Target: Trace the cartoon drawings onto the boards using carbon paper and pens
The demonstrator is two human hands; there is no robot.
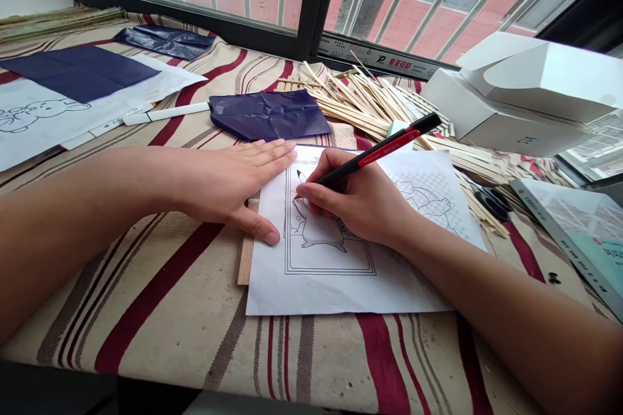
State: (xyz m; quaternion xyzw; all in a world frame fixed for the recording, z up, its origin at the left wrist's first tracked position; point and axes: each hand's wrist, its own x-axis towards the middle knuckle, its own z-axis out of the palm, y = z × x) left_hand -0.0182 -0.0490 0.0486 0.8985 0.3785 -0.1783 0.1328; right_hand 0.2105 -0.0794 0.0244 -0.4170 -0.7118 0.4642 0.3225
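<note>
A white sheet (331,279) printed with a cartoon line drawing in a frame lies on the striped cloth, over a thin wooden board (246,259) whose left edge shows. My right hand (357,198) is closed around a red and black pen (374,152), its tip touching the drawing near the figure's head. My left hand (233,185) lies flat with fingers stretched out, pressing the sheet's left edge and the board, thumb on the paper.
A crumpled dark blue carbon sheet (267,115) lies just behind the paper. Thin wooden sticks (370,104) are piled at the back right, beside white boxes (525,94). A book (579,233) lies right. More paper and carbon sheets (78,71) lie left, with a white pen (165,113).
</note>
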